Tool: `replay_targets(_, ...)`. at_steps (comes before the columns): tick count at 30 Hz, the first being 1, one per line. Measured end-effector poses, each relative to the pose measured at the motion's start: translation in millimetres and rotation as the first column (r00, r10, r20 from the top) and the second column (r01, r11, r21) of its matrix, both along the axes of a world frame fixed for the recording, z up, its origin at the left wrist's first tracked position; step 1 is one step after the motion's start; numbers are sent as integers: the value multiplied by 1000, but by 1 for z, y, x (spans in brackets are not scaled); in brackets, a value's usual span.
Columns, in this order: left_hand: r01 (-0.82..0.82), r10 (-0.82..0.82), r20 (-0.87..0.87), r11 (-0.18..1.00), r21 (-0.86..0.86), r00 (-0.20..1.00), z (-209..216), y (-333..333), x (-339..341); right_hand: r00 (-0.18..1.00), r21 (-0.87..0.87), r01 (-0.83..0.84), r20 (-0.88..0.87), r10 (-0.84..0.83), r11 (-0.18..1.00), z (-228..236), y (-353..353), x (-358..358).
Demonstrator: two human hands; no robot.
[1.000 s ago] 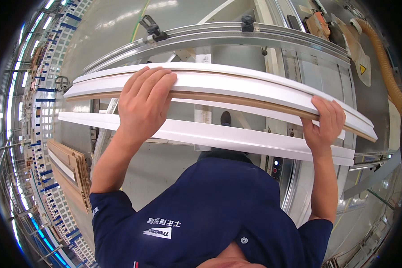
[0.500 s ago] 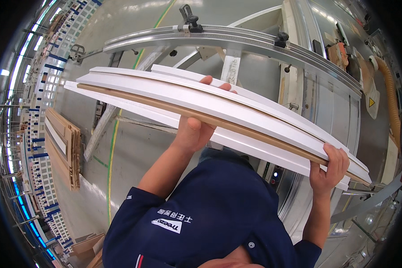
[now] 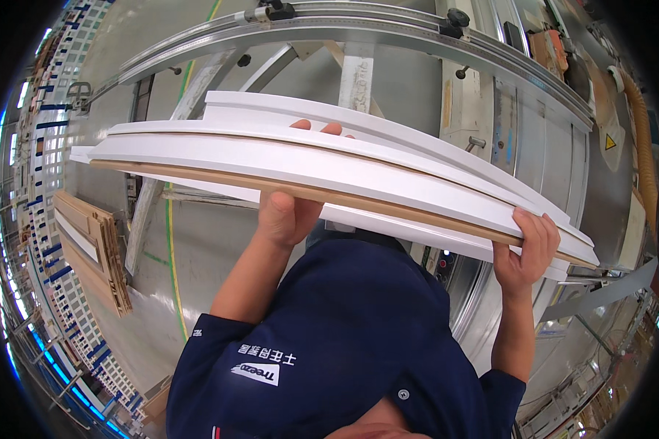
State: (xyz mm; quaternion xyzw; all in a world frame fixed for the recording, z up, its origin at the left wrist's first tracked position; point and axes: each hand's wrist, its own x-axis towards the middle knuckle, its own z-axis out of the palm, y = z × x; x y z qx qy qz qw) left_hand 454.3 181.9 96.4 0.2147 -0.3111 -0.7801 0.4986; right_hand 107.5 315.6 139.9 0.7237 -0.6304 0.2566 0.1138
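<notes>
A long white moulding strip [image 3: 329, 167] with a bare wood-brown edge stretches across in front of me, seemingly bowed by the lens. My left hand [image 3: 289, 216] grips it around the middle, thumb on the brown edge and fingertips showing over the far side. Near its right end my right hand [image 3: 529, 249] is closed on the same strip, fingers over the top. Beyond it lies another white profiled strip [image 3: 271, 107], and a white length [image 3: 388, 225] shows below the brown edge. Whether these are separate from the held strip I cannot tell.
A metal fence rail [image 3: 373, 33] with black clamp knobs [image 3: 455, 22] runs across the far side of a sliding-table machine [image 3: 516, 146]. Brown boards [image 3: 95, 252] are stacked at the left. A ribbed yellow hose [image 3: 641, 139] hangs at the right.
The view has shifted, so the rail sits higher in the picture. The held strip and both hands appear slightly farther left and higher. Both hands keep their grip.
</notes>
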Motion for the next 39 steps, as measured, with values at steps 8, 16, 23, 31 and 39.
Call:
replay_targets(8, 24, -22, -53, 999, 30, 998, -6, -7, 8, 1000, 4, -3, -29, 3, 1000, -1, -8, 4)
replay_targets(16, 58, -62, -152, 998, -27, 986, -4, -10, 14, 998, -38, 5, -57, -7, 999, -8, 0, 10)
replay_targets(23, 81, -112, -188, 983, -164, 976, -12, -10, 21, 999, -92, 4, -48, -9, 996, -21, 10, 16)
replay_targets(31, 11, -8, -20, 992, 125, 1000, -43, 9, 35, 999, 105, -35, 40, 31, 994, -16, 0, 19)
replay_targets(39, -220, -8, 442, 860, 461, 897, -71, -17, 0, 982, 413, -11, 176, -68, 910, -81, -67, -17)
